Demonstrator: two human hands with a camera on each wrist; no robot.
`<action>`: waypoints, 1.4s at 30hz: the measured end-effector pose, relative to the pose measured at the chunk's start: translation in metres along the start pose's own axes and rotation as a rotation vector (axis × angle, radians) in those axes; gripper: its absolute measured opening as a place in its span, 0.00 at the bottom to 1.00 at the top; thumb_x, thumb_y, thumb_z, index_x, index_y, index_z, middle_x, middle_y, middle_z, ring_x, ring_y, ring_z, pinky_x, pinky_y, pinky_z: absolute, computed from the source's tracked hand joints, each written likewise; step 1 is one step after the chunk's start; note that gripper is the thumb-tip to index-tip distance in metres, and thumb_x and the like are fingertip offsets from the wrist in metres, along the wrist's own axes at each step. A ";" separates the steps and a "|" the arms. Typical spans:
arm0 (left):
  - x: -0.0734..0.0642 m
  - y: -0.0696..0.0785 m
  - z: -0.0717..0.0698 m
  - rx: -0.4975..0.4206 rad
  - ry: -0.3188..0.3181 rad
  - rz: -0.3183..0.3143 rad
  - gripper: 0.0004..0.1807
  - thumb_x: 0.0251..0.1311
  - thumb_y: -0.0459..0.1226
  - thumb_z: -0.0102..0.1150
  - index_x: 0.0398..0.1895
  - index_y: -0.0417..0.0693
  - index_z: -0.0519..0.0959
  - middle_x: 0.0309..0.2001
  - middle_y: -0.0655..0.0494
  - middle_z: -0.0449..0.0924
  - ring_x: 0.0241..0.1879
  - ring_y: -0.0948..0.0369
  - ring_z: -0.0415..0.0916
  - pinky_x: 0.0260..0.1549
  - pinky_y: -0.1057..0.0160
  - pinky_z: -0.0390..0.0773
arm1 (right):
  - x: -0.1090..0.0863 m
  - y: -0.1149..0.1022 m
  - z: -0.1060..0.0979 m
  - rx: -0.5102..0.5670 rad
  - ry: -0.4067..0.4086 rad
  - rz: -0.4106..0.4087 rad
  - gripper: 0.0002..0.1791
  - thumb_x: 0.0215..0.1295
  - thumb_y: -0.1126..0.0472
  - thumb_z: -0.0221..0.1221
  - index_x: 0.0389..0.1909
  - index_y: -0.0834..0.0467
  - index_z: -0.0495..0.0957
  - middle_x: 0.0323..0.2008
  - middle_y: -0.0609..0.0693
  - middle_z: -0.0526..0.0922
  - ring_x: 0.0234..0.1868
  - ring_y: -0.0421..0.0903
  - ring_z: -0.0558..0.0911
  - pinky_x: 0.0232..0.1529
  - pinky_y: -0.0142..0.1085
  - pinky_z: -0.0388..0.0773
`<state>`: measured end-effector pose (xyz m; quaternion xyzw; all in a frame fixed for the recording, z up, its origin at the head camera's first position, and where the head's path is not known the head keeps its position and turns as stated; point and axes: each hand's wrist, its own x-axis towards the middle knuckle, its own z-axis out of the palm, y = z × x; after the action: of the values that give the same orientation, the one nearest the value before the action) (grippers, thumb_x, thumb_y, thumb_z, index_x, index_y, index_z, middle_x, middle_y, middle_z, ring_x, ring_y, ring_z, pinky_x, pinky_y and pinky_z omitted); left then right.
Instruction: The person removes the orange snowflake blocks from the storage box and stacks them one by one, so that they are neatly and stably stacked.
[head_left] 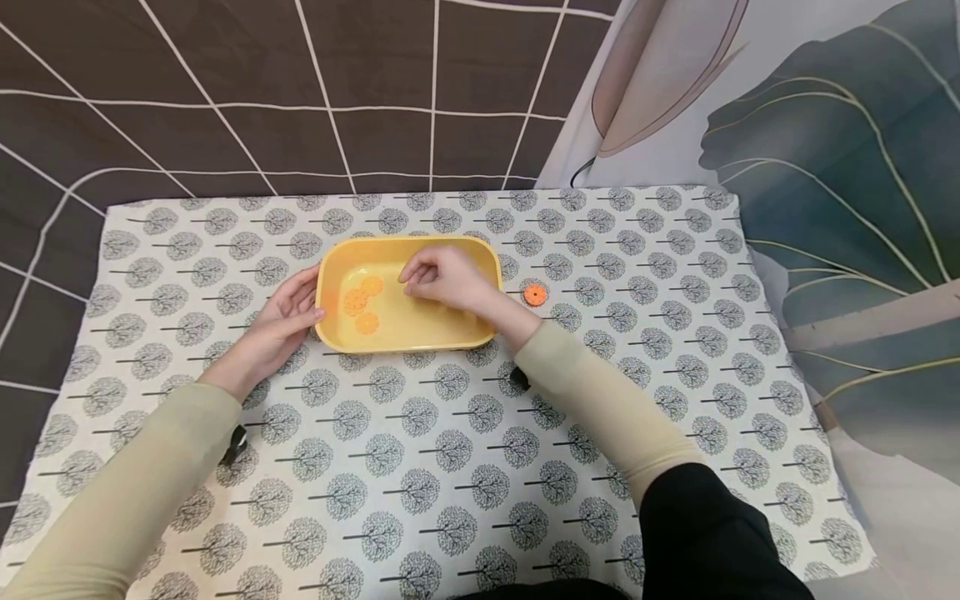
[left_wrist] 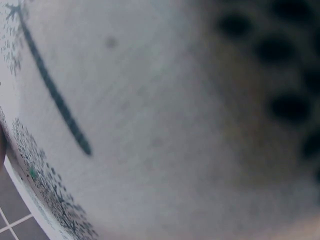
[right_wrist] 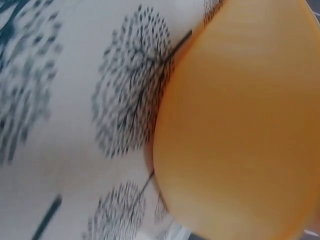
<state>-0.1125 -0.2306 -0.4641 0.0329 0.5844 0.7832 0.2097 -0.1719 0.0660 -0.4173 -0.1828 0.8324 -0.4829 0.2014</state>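
A yellow oblong tub (head_left: pixel 405 337) with rounded corners stands on the cloth. Inside, towards its left end, lie several thin orange scalloped discs (head_left: pixel 367 322). My left hand (head_left: pixel 281 321) holds the tub's left end, its thumb on the rim and its fingers along the outer wall. Over the middle of the tub hovers my right hand (head_left: pixel 446 277), its fingers loosely bent, with nothing visible between them. Another orange disc (head_left: pixel 535 294), with small marks on its face, lies outside, just right of the tub. In the right wrist view the tub's outer wall (right_wrist: pixel 235 125) fills the right side.
A white cloth with grey tree prints (head_left: pixel 450 442) covers the table. Behind it hangs a dark brown sheet with white grid lines (head_left: pixel 375 75). To the right hangs a leaf-patterned curtain (head_left: pixel 847 192). The left wrist view shows mostly blurred cloth (left_wrist: pixel 150 125).
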 end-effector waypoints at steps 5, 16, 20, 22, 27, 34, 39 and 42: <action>-0.001 0.001 0.001 -0.002 0.001 -0.005 0.41 0.71 0.22 0.54 0.84 0.49 0.54 0.88 0.47 0.37 0.86 0.60 0.47 0.85 0.66 0.53 | 0.006 -0.002 0.016 0.006 -0.047 0.014 0.09 0.66 0.70 0.70 0.46 0.65 0.86 0.43 0.59 0.89 0.41 0.45 0.86 0.44 0.25 0.87; 0.000 -0.002 -0.001 0.007 0.001 -0.013 0.39 0.71 0.21 0.52 0.82 0.54 0.58 0.88 0.48 0.36 0.87 0.57 0.41 0.85 0.65 0.50 | 0.015 -0.009 0.041 -0.088 -0.153 -0.013 0.09 0.65 0.70 0.70 0.45 0.63 0.86 0.44 0.56 0.90 0.42 0.43 0.85 0.46 0.21 0.84; 0.000 -0.003 -0.001 0.006 -0.001 -0.010 0.39 0.71 0.22 0.52 0.82 0.54 0.58 0.88 0.48 0.37 0.87 0.57 0.41 0.85 0.65 0.50 | 0.017 -0.009 0.046 -0.145 -0.183 -0.013 0.08 0.65 0.70 0.69 0.45 0.62 0.86 0.43 0.54 0.89 0.43 0.43 0.85 0.47 0.21 0.84; 0.000 -0.003 0.000 0.006 -0.001 -0.009 0.40 0.71 0.22 0.53 0.82 0.53 0.58 0.88 0.48 0.37 0.87 0.57 0.42 0.85 0.66 0.51 | 0.019 -0.009 0.048 -0.164 -0.192 -0.006 0.09 0.64 0.71 0.69 0.45 0.61 0.86 0.43 0.54 0.89 0.43 0.43 0.85 0.46 0.21 0.83; 0.000 -0.002 0.000 0.002 -0.004 0.001 0.40 0.71 0.21 0.53 0.83 0.50 0.56 0.88 0.47 0.36 0.87 0.57 0.43 0.84 0.66 0.53 | 0.022 -0.007 0.053 -0.215 -0.209 -0.008 0.12 0.62 0.70 0.72 0.46 0.61 0.86 0.44 0.54 0.90 0.43 0.44 0.85 0.46 0.21 0.84; -0.001 -0.001 0.001 0.002 -0.006 0.005 0.40 0.71 0.22 0.54 0.83 0.51 0.56 0.88 0.47 0.37 0.84 0.63 0.51 0.84 0.67 0.54 | 0.027 -0.003 0.059 -0.308 -0.213 -0.036 0.15 0.60 0.66 0.75 0.48 0.59 0.86 0.45 0.52 0.90 0.45 0.43 0.85 0.49 0.21 0.82; -0.001 -0.001 0.001 -0.001 -0.011 0.009 0.40 0.71 0.22 0.54 0.83 0.50 0.57 0.88 0.46 0.38 0.81 0.67 0.57 0.82 0.68 0.58 | 0.028 -0.004 0.061 -0.362 -0.208 -0.059 0.17 0.61 0.62 0.76 0.49 0.58 0.86 0.47 0.50 0.89 0.48 0.43 0.84 0.53 0.25 0.82; 0.000 -0.001 0.001 -0.004 -0.012 0.012 0.40 0.70 0.22 0.54 0.83 0.50 0.57 0.88 0.46 0.38 0.80 0.68 0.59 0.81 0.69 0.60 | 0.029 -0.004 0.062 -0.389 -0.206 -0.069 0.17 0.61 0.61 0.76 0.49 0.58 0.86 0.47 0.50 0.89 0.48 0.43 0.84 0.54 0.25 0.81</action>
<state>-0.1118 -0.2300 -0.4648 0.0408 0.5813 0.7854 0.2085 -0.1644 0.0046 -0.4460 -0.2949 0.8781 -0.2987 0.2297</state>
